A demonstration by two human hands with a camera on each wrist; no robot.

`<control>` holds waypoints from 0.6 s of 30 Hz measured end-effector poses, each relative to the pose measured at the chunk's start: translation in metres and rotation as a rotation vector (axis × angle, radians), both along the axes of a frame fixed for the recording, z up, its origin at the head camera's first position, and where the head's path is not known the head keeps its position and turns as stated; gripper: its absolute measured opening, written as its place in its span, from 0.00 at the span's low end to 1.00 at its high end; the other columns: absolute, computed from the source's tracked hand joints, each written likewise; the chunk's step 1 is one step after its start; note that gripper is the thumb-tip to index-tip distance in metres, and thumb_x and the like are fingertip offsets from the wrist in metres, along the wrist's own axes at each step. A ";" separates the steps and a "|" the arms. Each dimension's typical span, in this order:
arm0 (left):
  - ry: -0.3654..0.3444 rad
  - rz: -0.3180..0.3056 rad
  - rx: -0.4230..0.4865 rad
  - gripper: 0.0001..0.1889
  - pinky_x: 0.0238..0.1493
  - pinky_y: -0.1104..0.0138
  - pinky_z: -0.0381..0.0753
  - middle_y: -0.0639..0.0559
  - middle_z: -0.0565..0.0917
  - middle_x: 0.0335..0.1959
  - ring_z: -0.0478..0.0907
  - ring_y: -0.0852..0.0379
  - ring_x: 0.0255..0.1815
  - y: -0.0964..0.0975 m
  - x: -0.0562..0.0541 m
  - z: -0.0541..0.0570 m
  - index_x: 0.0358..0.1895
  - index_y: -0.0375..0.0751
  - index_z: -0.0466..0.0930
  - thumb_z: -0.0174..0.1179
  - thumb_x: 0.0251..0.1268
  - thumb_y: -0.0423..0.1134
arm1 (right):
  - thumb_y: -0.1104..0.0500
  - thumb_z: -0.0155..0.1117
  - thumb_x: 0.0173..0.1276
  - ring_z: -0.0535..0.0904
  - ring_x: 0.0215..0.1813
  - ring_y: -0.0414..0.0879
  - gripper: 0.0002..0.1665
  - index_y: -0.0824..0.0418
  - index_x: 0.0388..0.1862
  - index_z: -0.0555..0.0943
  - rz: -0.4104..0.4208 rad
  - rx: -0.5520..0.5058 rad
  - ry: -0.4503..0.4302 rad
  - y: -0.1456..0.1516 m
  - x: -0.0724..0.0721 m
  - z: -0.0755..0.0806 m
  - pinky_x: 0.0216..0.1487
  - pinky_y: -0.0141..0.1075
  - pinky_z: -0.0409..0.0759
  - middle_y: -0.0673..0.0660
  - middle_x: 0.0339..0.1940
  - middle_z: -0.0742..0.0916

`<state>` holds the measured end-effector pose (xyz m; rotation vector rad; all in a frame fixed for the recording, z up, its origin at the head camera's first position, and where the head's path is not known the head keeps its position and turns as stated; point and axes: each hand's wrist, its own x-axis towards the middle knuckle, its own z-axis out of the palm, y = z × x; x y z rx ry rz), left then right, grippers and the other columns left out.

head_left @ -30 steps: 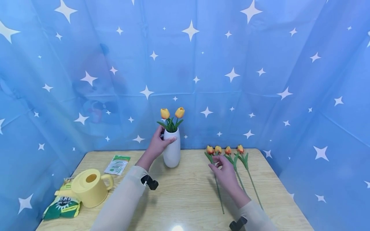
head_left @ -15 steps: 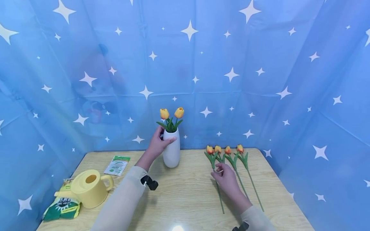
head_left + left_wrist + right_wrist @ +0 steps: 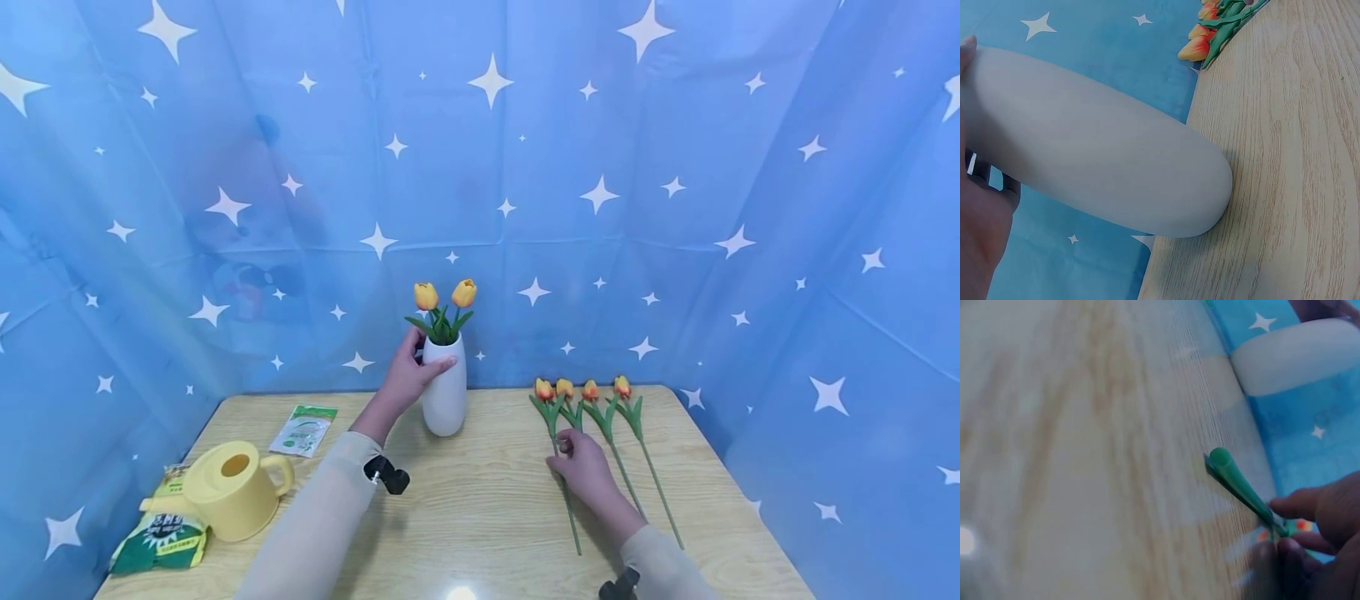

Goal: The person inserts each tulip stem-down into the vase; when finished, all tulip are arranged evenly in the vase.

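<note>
A white vase (image 3: 445, 396) stands upright near the table's back edge, with two yellow tulips (image 3: 426, 297) in its mouth. My left hand (image 3: 405, 377) grips the vase around its upper part, the thumb across the front; the far fingers are partly hidden behind it. Several orange-yellow tulips (image 3: 622, 387) lie side by side at the right of the table, blooms toward the back. Over the leftmost lying tulip (image 3: 568, 512), my right hand (image 3: 588, 468) pinches the stem; in the right wrist view the green stem (image 3: 1239, 486) runs between thumb and fingers.
At the left, a yellow watering can (image 3: 238, 492) stands by a green bag (image 3: 161, 542). A flat green-and-white packet (image 3: 303, 430) lies behind the can. A blue star-patterned curtain (image 3: 480, 183) hangs along the back and sides of the wooden table (image 3: 465, 517).
My right hand has moved slightly down and toward the table along the leftmost tulip, its fingers closing on the stem. The left hand and the vase hold still.
</note>
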<state>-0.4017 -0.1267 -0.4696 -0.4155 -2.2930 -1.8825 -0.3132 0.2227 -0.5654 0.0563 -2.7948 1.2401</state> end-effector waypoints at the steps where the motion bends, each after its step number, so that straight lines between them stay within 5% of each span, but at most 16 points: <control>1: 0.000 0.000 0.002 0.36 0.69 0.37 0.79 0.45 0.77 0.69 0.77 0.39 0.69 0.000 0.000 0.000 0.72 0.54 0.70 0.79 0.69 0.56 | 0.67 0.77 0.71 0.79 0.43 0.49 0.25 0.74 0.64 0.82 0.001 0.008 -0.002 0.000 0.000 0.000 0.46 0.45 0.83 0.58 0.45 0.85; 18: -0.013 0.002 -0.005 0.36 0.70 0.36 0.78 0.45 0.76 0.69 0.77 0.39 0.70 0.000 -0.002 -0.002 0.72 0.55 0.70 0.79 0.68 0.57 | 0.70 0.75 0.69 0.84 0.43 0.49 0.17 0.74 0.55 0.88 -0.030 0.029 -0.001 -0.001 -0.005 0.002 0.47 0.48 0.86 0.55 0.38 0.89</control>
